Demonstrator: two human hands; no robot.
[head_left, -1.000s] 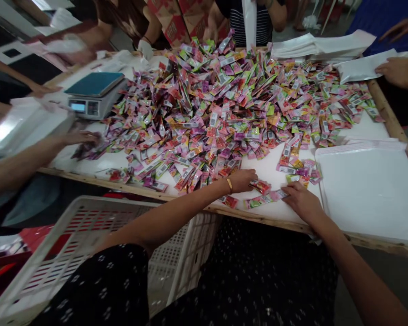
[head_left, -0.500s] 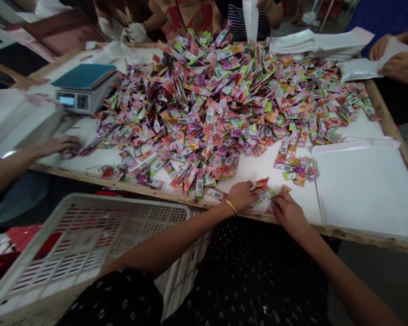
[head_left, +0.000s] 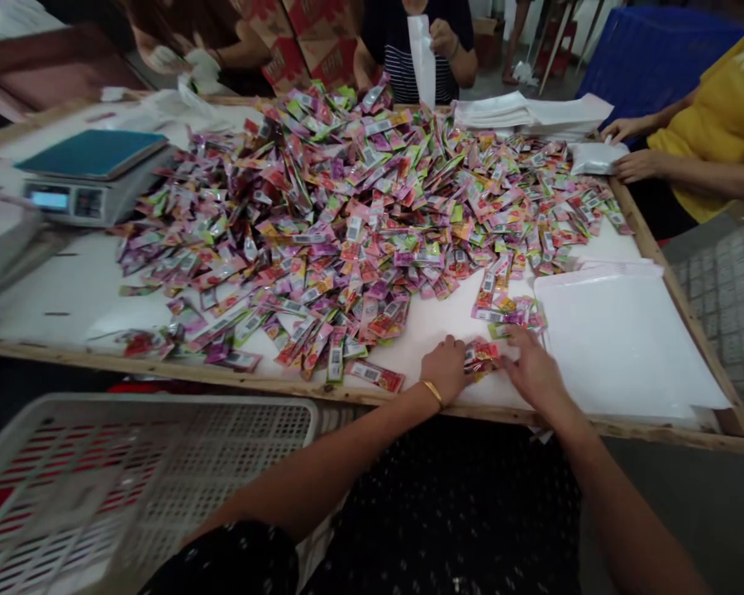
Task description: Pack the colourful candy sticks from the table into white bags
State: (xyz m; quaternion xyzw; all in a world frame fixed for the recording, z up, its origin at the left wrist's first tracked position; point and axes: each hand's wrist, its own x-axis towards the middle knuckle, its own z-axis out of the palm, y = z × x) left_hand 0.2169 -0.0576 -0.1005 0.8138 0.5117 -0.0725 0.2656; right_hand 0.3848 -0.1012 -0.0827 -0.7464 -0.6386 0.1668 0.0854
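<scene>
My left hand (head_left: 445, 369), with a gold bangle at the wrist, is closed on a small bunch of shiny sachets (head_left: 482, 355), the front one red and pink. It rests low over the table's near edge. Just to its right is my right hand (head_left: 531, 370), thumb and fingers apart. The thumb is close to the bunch's end, and the fingertips reach a small group of loose sachets (head_left: 507, 311). A single red sachet (head_left: 377, 375) lies left of my left hand. Beyond spreads a large heap of colourful sachets (head_left: 347, 223).
White padded envelopes (head_left: 626, 347) are stacked at right, more envelopes (head_left: 533, 111) at the back. A digital scale (head_left: 93, 178) stands left. A white plastic crate (head_left: 142, 496) is below the wooden table edge (head_left: 179, 372). Co-workers' hands are at the far side and right.
The view has swung left and up a little. My right hand has moved away from the table edge towards the small group of sachets. My left hand still holds its bunch.
</scene>
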